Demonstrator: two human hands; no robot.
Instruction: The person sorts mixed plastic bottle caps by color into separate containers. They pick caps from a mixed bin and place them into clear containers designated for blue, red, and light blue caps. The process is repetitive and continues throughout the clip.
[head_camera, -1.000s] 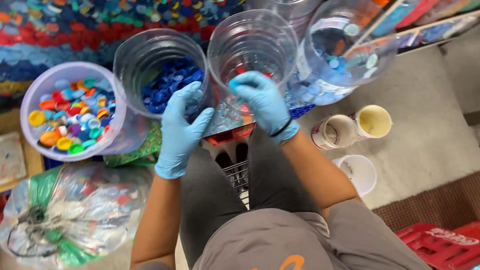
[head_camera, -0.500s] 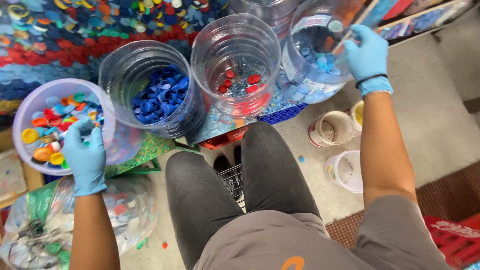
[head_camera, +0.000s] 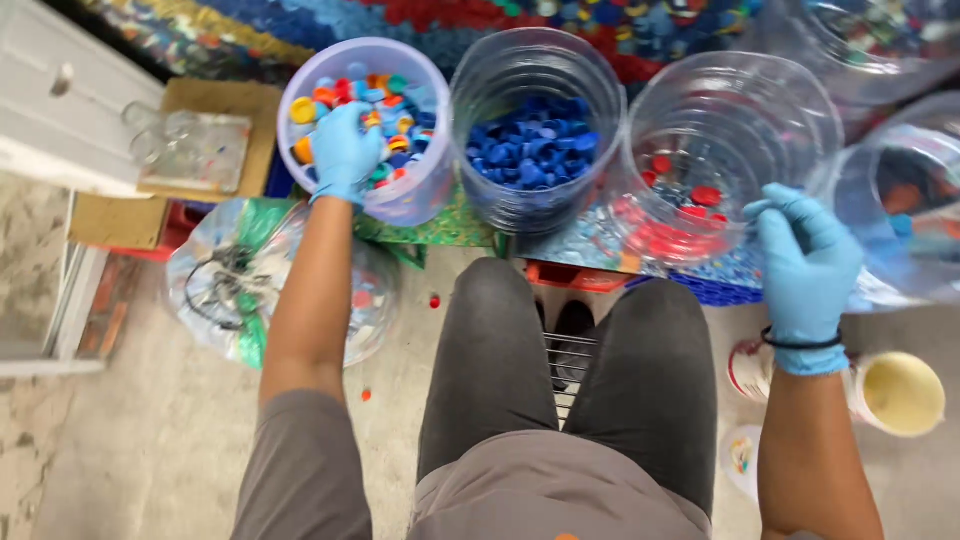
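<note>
My left hand (head_camera: 345, 150), in a blue glove, reaches into a lilac tub (head_camera: 420, 190) of mixed coloured bottle caps, with the fingers down among the caps. Whether it grips any cap is hidden. My right hand (head_camera: 805, 255), also gloved, hovers with curled fingers beside the right rim of a clear jar (head_camera: 800, 120) holding a few red caps. Nothing shows in that hand. Between the two stands a clear jar (head_camera: 590, 90) with blue caps in it.
More clear jars (head_camera: 900, 200) stand at the right. A clear plastic bag (head_camera: 215, 290) of caps lies on the floor at the left. Small cups (head_camera: 895, 395) sit on the floor by my right leg. A cap mosaic (head_camera: 600, 20) lies behind the jars.
The view has swung to the left. My left hand went from the tub's edge into the mixed caps. My right hand came back from the far right jar to the red-cap jar.
</note>
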